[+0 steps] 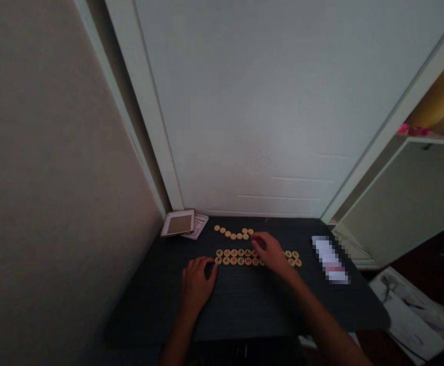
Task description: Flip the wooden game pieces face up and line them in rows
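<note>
Two rows of round wooden pieces (234,256) with red and dark characters run across the dark table (244,310). Behind them, several blank-looking round pieces (233,237) form a loose curved line. My left hand (199,279) rests at the left end of the two rows, thumb and fingers apart in a curve, holding nothing. Over the rows reaches my right hand (266,249), hiding some pieces; its fingertips are bent close together beside the right end of the curved line. Whether a piece is between those fingertips cannot be made out.
A white-framed tablet (180,224) lies on papers (201,223) at the table's back left. A blurred-out white object (330,259) lies at the right. A white panel (244,127) stands behind the table, and a wall (61,178) is at the left.
</note>
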Available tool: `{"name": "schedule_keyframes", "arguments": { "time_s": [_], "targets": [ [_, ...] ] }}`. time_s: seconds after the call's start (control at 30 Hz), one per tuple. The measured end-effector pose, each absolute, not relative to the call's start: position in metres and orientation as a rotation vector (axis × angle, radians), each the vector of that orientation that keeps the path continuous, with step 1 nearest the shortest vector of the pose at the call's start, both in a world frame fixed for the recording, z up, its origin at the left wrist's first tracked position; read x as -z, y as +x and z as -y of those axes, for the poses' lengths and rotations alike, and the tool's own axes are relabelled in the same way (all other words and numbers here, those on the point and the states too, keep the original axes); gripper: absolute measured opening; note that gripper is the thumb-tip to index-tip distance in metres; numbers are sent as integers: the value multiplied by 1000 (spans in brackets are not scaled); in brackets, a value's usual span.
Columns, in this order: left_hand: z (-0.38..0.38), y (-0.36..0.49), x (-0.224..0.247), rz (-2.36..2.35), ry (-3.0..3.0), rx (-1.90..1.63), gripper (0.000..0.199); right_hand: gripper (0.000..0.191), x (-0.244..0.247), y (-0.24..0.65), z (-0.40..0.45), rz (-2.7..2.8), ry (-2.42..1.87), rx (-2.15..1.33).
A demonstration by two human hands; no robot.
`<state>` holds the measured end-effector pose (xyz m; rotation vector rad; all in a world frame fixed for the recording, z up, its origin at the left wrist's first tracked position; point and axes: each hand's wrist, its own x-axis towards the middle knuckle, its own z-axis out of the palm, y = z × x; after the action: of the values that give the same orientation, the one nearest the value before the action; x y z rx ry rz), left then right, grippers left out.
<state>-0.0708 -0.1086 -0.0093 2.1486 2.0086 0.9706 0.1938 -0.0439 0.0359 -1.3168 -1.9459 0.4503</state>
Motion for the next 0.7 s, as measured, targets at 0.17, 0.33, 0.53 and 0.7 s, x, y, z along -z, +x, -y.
{"name": "schedule_keyframes", "arguments": {
  "time_s": [0.17, 0.33, 0.53, 0.7],
  "targets": [
    [112, -73, 9, -1963, 2095, -1062, 18, 37, -31, 195, -21, 2106, -1320, -449],
    [114, -74, 8, -1951, 2072, -1062, 17, 54, -19, 189, -43, 2264, -1295, -469],
    [112, -75, 13, -1929, 2061, -1090, 17, 42, -13, 187, -54, 2387, -1283, -488],
    [112, -75, 14, -1925, 2064, -1110, 16, 33, -16, 197, -58, 2382, -1347, -470]
  ]
}}
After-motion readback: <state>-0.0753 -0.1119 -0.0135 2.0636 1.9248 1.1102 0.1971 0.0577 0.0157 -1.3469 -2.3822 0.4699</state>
